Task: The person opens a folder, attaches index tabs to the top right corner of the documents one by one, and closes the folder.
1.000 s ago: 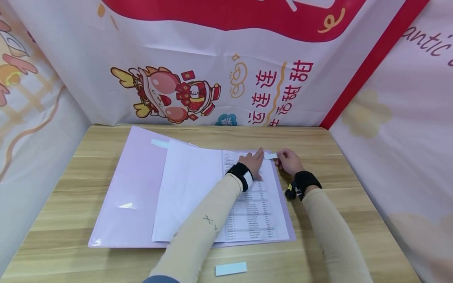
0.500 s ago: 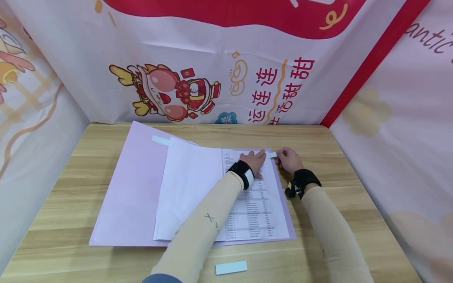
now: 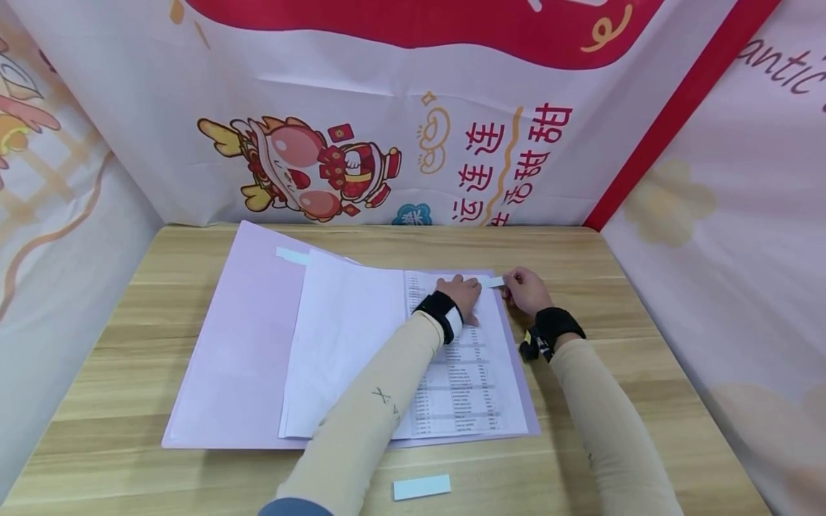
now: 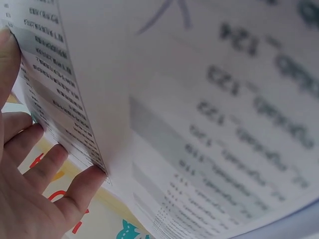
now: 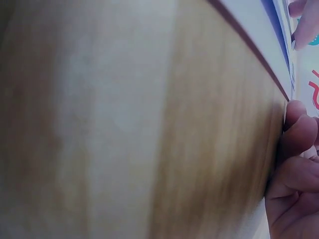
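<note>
Folder (image 3: 222, 358) lies open on table (image 3: 97, 416), white page (image 3: 348, 315) over its middle, printed sheet (image 3: 467, 383) on its right half; left hand (image 3: 461, 294) rests on that sheet at folder's upper right, fingers extended; right hand (image 3: 528, 291) pinches pale strip (image 3: 493, 282) at folder's top right corner; second strip (image 3: 421, 487) lies just off folder's near edge, third strip (image 3: 292, 256) at folder's upper left, partly under white page
</note>
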Motion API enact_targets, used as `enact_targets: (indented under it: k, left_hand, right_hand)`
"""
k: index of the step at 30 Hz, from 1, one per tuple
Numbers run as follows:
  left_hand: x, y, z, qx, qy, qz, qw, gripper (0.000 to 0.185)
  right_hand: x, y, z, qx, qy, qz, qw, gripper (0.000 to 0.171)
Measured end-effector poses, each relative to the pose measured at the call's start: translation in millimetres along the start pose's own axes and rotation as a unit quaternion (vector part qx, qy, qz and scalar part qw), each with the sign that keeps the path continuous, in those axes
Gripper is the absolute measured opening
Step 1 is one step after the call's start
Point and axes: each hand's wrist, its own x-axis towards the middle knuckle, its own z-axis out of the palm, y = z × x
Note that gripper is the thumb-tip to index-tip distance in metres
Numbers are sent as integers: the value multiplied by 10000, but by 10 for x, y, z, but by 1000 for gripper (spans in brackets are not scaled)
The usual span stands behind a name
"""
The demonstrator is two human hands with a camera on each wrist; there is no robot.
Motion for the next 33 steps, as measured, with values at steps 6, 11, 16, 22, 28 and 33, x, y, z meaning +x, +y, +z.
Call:
enact_targets:
  k: [6, 11, 16, 22, 28, 33]
  left_hand:
    - [51, -3, 53, 63, 55, -45, 10000, 74]
    - [48, 0, 40, 150, 21, -60, 9999, 74]
    - [-7, 14, -13, 248, 74, -73, 9996, 72]
    - [-47, 5, -29, 233, 117, 17, 9997, 71]
    - [-111, 4, -102, 270, 58, 116, 9996, 72]
    - [-68, -6, -70, 263, 21, 101, 9996, 75]
  right_hand:
    - [23, 4, 3, -47, -21, 95, 9999, 27]
    - [40, 13, 6, -85, 19, 36, 10000, 27]
    - [36, 11, 12, -108, 70, 22, 9999, 27]
    - [33, 37, 6, -396, 228, -147, 9988, 27]
    - [44, 4, 17, -1413, 589, -448, 9872, 29]
    - [22, -100, 38, -1981, 720, -426, 9766, 33]
